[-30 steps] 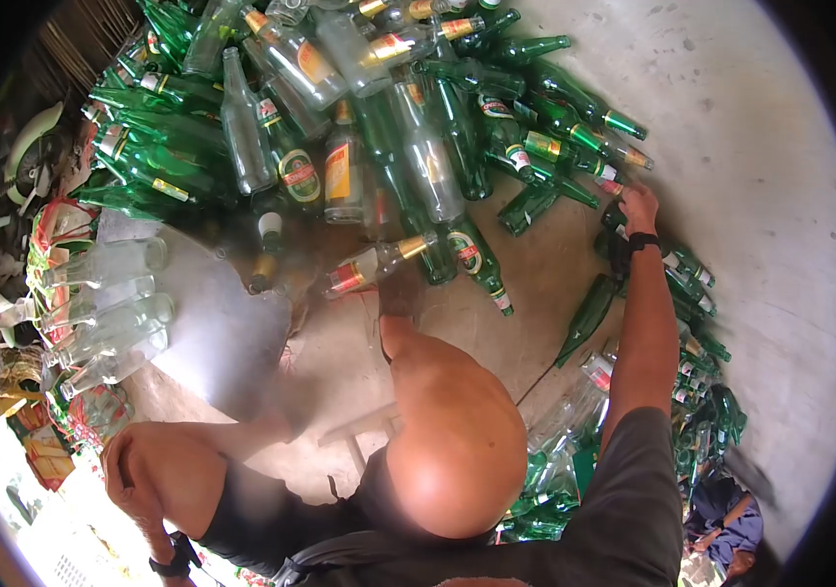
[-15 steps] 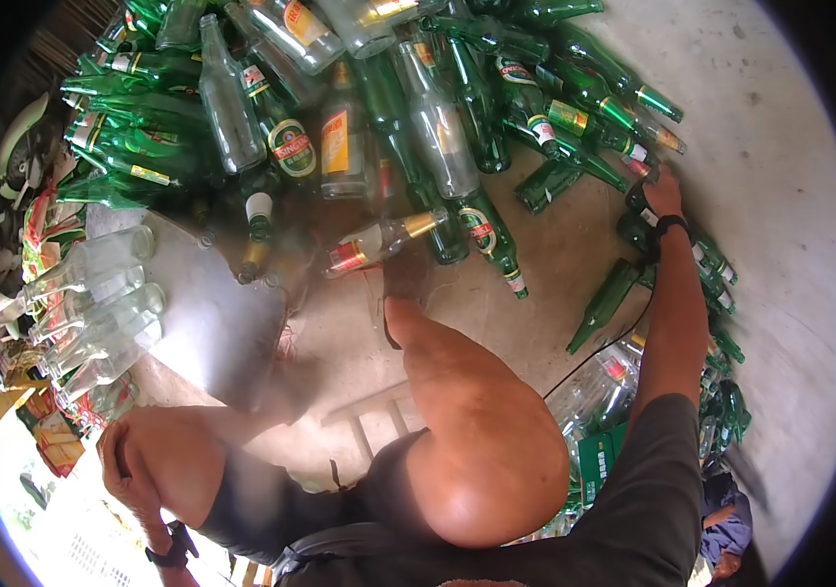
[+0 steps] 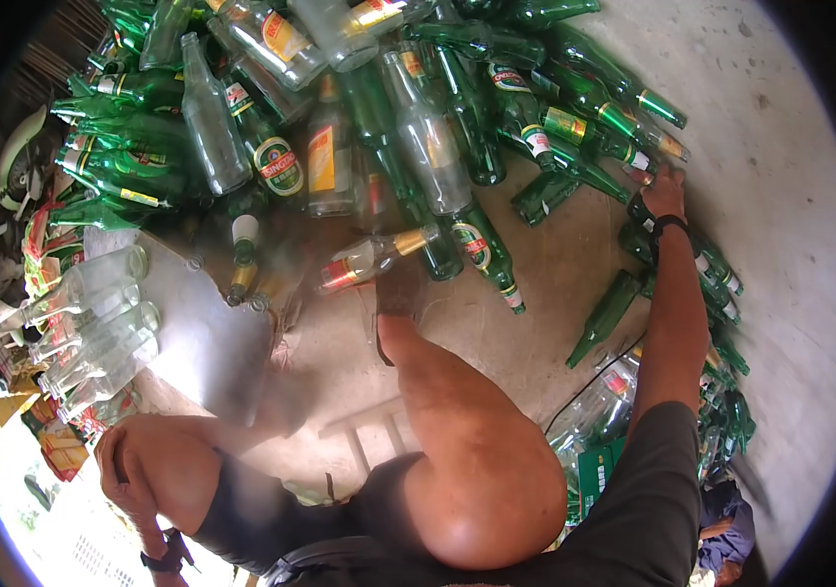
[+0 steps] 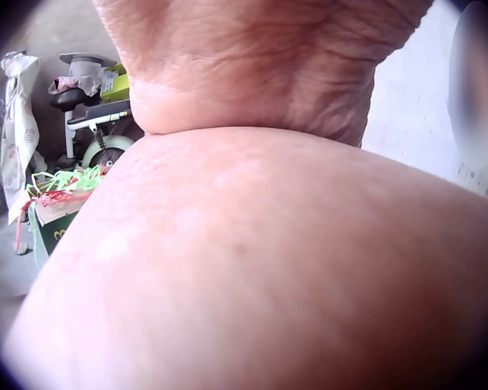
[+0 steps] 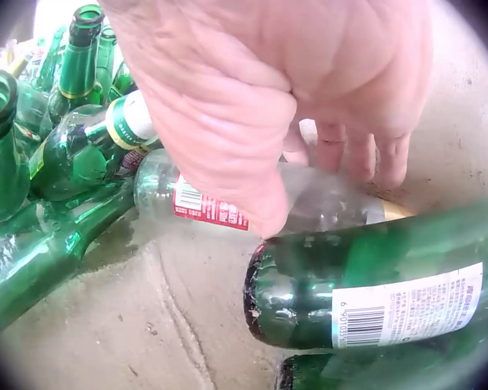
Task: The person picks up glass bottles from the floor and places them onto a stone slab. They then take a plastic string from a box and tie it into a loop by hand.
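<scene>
- While the other arm reaches out, the left hand (image 3: 129, 470) rests on the left knee (image 3: 188, 479), fingers loosely draped and holding nothing.
- Stretched nearly straight, the right hand (image 3: 664, 191) arches palm-down, thumb and bent fingers curled round the clear bottle (image 5: 197, 199), which lies on the floor (image 5: 146, 325) beside a green bottle (image 5: 374, 284).
- Grasping seems the step in hand; lifting calls for a firm grip, clear of neighbouring glass.

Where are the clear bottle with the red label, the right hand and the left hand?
clear bottle (image 5: 207, 207): right wrist view, on its red label.
right hand (image 5: 289, 85): right wrist view, on the palm.
left hand (image 3: 129, 473): head view, on its back.
</scene>
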A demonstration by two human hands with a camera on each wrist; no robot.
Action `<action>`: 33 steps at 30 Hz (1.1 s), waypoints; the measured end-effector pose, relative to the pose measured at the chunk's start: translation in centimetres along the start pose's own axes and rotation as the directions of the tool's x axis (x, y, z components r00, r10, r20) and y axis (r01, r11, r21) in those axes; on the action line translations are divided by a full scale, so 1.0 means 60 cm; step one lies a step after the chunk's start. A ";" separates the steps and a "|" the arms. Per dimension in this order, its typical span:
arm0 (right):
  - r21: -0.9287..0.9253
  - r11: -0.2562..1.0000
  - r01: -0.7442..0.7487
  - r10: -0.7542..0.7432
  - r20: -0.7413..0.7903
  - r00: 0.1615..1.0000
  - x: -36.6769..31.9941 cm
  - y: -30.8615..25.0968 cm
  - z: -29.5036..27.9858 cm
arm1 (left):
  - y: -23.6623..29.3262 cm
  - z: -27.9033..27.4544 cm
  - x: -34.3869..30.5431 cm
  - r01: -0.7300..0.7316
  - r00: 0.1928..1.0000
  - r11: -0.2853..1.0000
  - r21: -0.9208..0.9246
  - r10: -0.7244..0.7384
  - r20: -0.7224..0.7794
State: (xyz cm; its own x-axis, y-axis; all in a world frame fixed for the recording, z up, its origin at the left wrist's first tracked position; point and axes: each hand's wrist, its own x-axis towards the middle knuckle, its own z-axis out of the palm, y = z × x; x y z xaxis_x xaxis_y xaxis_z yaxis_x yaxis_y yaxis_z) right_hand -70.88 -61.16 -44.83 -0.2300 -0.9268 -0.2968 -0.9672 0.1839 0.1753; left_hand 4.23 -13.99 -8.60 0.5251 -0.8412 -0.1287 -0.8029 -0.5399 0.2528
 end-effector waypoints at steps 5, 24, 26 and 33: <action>0.054 0.998 -0.041 0.047 -0.104 0.993 0.019 -0.002 0.037 | -0.004 -0.001 0.003 -0.016 1.000 0.999 0.032 0.016 0.013; -0.214 0.962 0.170 -0.186 -0.055 0.981 -0.036 -0.019 0.012 | -0.002 0.008 0.015 -0.054 0.999 0.998 0.027 0.054 0.003; -0.051 0.973 0.225 -0.230 -0.186 0.955 -0.048 -0.023 0.002 | -0.004 0.008 0.016 -0.051 0.999 0.998 0.027 0.051 0.001; -0.150 0.952 0.265 -0.276 -0.054 0.960 -0.056 -0.011 0.010 | -0.007 0.008 0.016 -0.076 0.997 0.997 0.033 0.076 0.002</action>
State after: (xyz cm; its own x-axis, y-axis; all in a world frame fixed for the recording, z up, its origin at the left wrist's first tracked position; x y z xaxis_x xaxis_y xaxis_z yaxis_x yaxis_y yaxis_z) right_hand -69.50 -57.96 -44.52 0.0517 -0.9579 -0.2823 -0.9660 -0.1197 0.2290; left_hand 4.94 -14.57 -9.31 0.4621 -0.8798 -0.1112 -0.8493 -0.4751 0.2301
